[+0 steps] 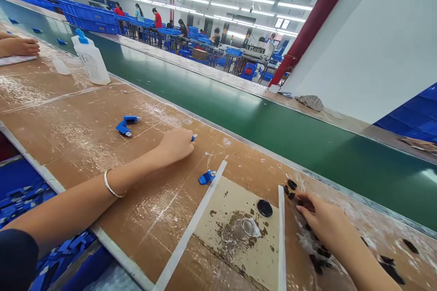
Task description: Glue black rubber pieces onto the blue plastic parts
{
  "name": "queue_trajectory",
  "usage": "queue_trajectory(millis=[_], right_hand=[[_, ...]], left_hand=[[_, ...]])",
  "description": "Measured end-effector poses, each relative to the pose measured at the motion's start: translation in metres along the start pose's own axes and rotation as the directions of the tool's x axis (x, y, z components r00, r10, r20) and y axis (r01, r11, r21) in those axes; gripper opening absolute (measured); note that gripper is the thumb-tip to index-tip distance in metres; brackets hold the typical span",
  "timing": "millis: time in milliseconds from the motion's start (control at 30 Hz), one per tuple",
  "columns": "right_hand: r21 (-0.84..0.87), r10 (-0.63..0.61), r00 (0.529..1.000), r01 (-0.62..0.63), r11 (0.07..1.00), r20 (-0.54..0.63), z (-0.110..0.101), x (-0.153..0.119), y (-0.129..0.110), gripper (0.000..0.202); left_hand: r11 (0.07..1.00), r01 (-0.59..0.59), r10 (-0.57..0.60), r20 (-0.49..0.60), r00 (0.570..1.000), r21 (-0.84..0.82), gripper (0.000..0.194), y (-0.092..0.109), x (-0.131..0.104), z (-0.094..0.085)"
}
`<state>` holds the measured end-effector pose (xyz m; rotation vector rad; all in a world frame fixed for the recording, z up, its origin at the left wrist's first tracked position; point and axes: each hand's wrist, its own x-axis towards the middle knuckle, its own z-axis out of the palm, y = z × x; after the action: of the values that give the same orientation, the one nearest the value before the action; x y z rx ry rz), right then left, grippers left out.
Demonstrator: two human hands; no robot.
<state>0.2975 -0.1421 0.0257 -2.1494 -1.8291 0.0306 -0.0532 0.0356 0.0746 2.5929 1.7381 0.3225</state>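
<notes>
My left hand [175, 148] is closed around a small blue plastic piece [193, 137], of which only a bit with a pale tip shows past the fingers. Two similar blue pieces [123, 128] lie behind it on the brown work table, and another blue piece [206, 177] rests beside a white tape strip. Over at the right, my right hand [321, 218] has its thumb and index finger slightly apart, right at a few small black pieces [291, 185]. More black pieces [321, 263] lie partly under that hand.
A small clear cup [243, 228] and a round black lid [264, 208] stand on a stained beige board [235, 195]. Beyond the table runs a green conveyor belt [205, 95]. A white bottle [90, 59] and another person's hand [20, 47] are at left; a blue bin [64, 254] holds blue parts.
</notes>
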Motion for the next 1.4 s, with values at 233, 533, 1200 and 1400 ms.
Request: queue_trajectory(millis=[233, 533, 1200, 1400], right_hand=[[0.356, -0.287, 0.958, 0.272, 0.894, -0.013, -0.015, -0.039, -0.071, 0.027], [0.451, -0.499, 0.866, 0.453, 0.769, -0.019, -0.012, -0.046, -0.092, 0.034], [0.982, -0.048, 0.984, -0.173, -0.071, 0.169, -0.003, -0.049, -0.09, 0.029], [0.963, 0.093, 0.968, -0.216, -0.162, 0.232, -0.009, -0.051, -0.103, 0.032]], left_hand=[[0.982, 0.041, -0.032, -0.053, 0.998, 0.185, 0.029, -0.017, 0.005, 0.011], [0.968, -0.238, 0.249, -0.275, 0.929, 0.075, 0.029, 0.015, -0.013, 0.003], [0.868, -0.454, 0.48, 0.11, 0.87, -0.201, 0.008, 0.043, -0.054, 0.008], [0.231, 0.108, 0.479, 0.21, 0.852, -0.967, 0.031, 0.052, -0.058, 0.003]])
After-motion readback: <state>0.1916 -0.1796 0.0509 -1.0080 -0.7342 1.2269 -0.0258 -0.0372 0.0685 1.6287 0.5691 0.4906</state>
